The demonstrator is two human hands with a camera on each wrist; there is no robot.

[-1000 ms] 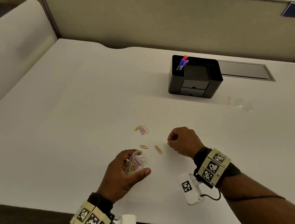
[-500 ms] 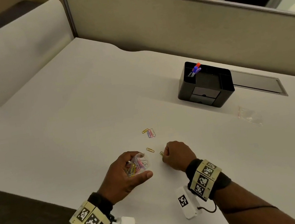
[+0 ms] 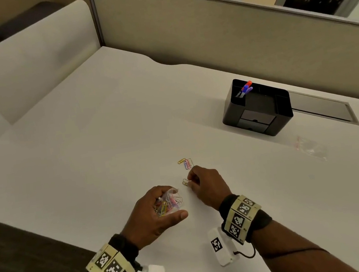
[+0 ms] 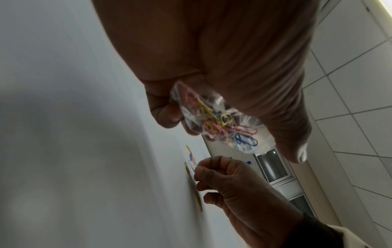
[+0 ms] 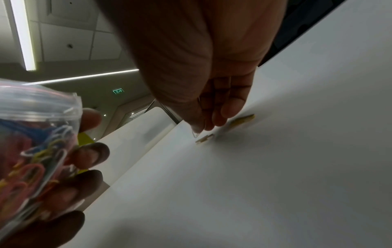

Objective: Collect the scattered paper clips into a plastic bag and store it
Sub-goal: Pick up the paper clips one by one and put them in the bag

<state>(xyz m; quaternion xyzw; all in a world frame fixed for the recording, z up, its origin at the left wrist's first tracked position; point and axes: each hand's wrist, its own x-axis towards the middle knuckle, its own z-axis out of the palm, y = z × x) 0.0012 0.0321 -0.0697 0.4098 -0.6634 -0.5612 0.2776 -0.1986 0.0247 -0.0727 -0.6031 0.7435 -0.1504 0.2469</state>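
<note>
Two gold clips flat on the tabletop at centre frame in the head view, touching or nearly touching the fingertips of the right hand. Seem to lie side by side, long axes on a slant across the frame; blurred in both wrist views, so which ends point where cannot be told.

Just above them in the frame, a small cluster of clips: one gold lying almost level, the pink, blue and silver ones running nearly up and down the frame, overlapping.

Right hand curled, thumb against forefinger, apparently pinched on a thin pale clip that shows as a wire outline at the fingertips in the right wrist view. Much nearer to every loose clip than the other hand.

Left hand lower left of the loose clips, fingers and thumb wrapped around the plastic bag, already well filled with coloured clips, mouth turned up and right toward the right hand.

Likely next: a short carry down and left to the bag mouth, then back for the gold pair.

Farther out, right of centre, a second, seemingly empty bag; upper right, a black organiser holding pens.
</note>
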